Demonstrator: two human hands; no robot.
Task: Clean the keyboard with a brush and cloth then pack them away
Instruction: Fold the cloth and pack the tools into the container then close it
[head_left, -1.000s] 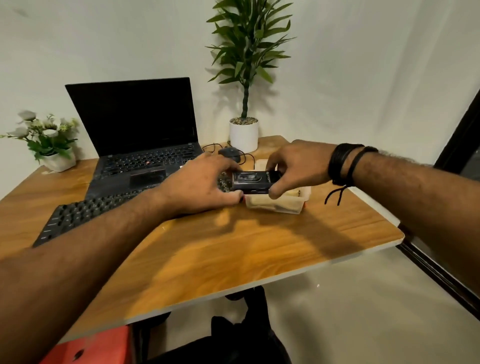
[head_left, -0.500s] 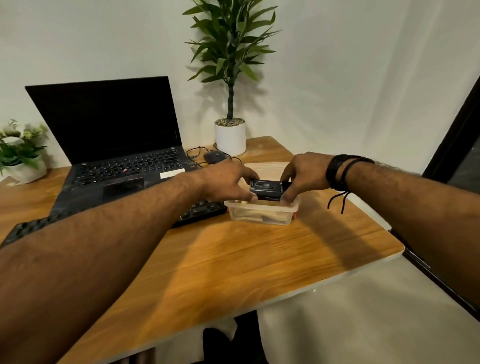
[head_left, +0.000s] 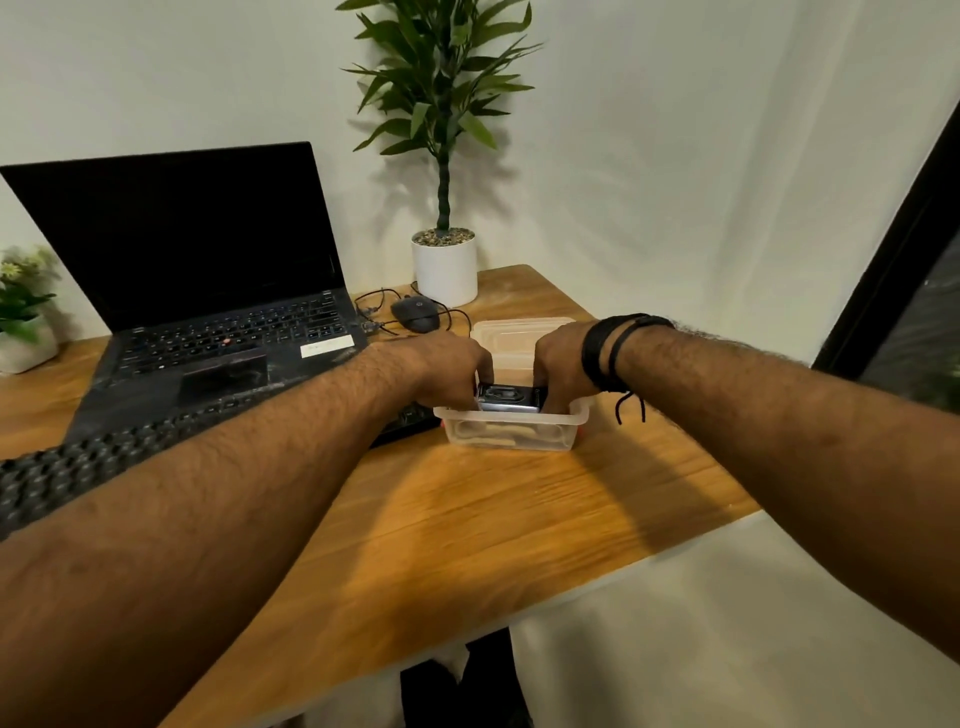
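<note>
A small black boxy case (head_left: 510, 399) sits at the open top of a clear plastic container (head_left: 511, 434) on the wooden table. My left hand (head_left: 451, 370) grips the case's left end and my right hand (head_left: 562, 366) grips its right end. Something pale lies in the bottom of the container; I cannot tell what it is. The black keyboard (head_left: 62, 475) lies left of the container, mostly behind my left forearm. No brush or cloth shows clearly.
An open laptop (head_left: 208, 291) stands behind the keyboard. A black mouse (head_left: 414, 315) with its cable and a tall potted plant (head_left: 445, 265) are behind the container, with the container's lid (head_left: 511, 335) just beyond my hands. A small flower pot (head_left: 23, 338) is far left. The table edge (head_left: 675, 545) runs near right.
Both hands have carried the black case from above the table down into the mouth of the container. The view has shifted closer and to the right.
</note>
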